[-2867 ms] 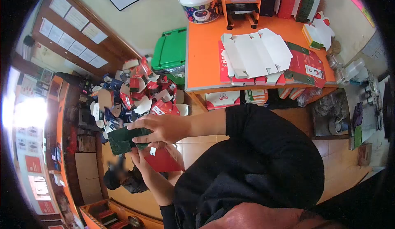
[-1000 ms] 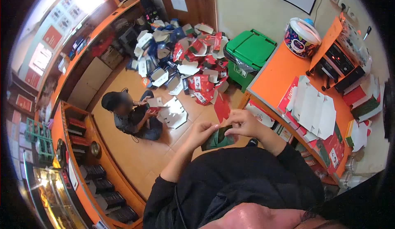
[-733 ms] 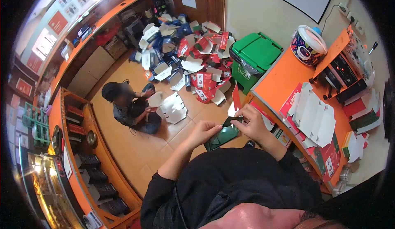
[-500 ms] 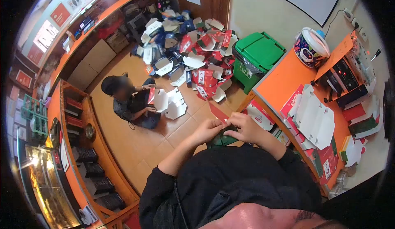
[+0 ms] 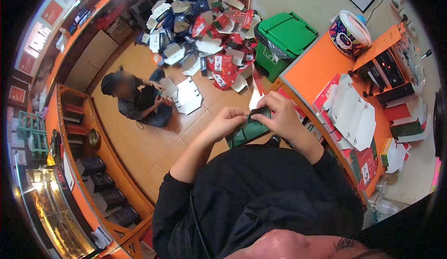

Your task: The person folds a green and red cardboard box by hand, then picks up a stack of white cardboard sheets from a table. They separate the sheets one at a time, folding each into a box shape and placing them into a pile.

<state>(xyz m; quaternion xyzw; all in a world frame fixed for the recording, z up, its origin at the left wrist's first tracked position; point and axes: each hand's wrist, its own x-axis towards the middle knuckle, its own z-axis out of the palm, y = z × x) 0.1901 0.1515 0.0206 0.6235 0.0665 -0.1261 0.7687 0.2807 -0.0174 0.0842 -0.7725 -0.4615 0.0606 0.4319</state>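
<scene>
A partly folded green and red cardboard box point(image 5: 245, 137) is held in front of my body, its green side toward me and a red and white flap standing up behind. My left hand point(image 5: 228, 123) pinches its upper edge with thumb and fingertips. Close beside it, my right hand point(image 5: 282, 115) grips the same edge, thumb pressed down on a dark flap. Part of the box is hidden behind my fingers.
Several folded boxes lie heaped on the floor point(image 5: 219, 35) by a green bin point(image 5: 286, 33). A person point(image 5: 139, 98) sits on the floor handling a white carton sheet point(image 5: 188, 98). At right, an orange counter point(image 5: 307, 66) carries flat cartons point(image 5: 351, 112); at left stands a shelf unit point(image 5: 123, 177).
My hands have shifted slightly lower and apart, and more of the box's green side shows. The view has tilted down a little. The seated person's hands have moved on the carton.
</scene>
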